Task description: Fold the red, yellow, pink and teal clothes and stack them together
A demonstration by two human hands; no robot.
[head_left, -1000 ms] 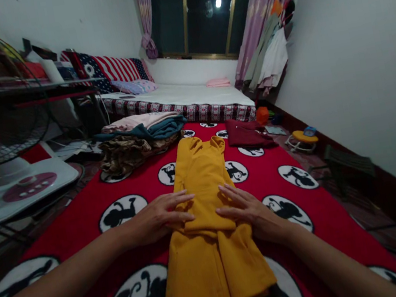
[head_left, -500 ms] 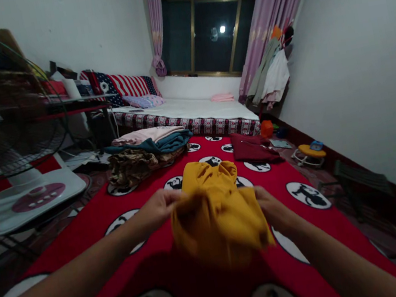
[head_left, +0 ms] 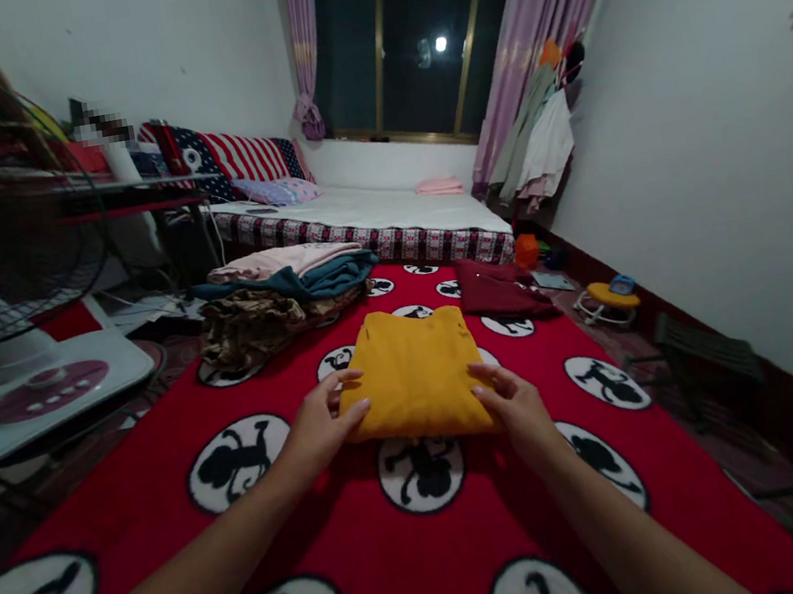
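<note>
A yellow garment (head_left: pixel 416 370), folded into a compact, nearly rectangular bundle, lies in the middle of the red blanket (head_left: pixel 410 558). What kind of garment it is cannot be told from the folds. My left hand (head_left: pixel 322 419) grips its left edge, with thumb and forefinger on the cloth. On the opposite side, my right hand (head_left: pixel 521 403) holds the right edge, thumb on top. Some fingertips of both hands are hidden at the cloth's sides.
Beyond the bundle on the left rises a stack of folded clothes (head_left: pixel 295 283). A dark red folded garment (head_left: pixel 498 288) lies back right. A bed (head_left: pixel 367 209) stands under the window. An electric fan (head_left: pixel 38 382) is at left, a yellow stool (head_left: pixel 610 297) at right.
The near part of the yellow garment, held up and blurred before, now lies folded over flat on the rest. Both hands have come down to its sides.
</note>
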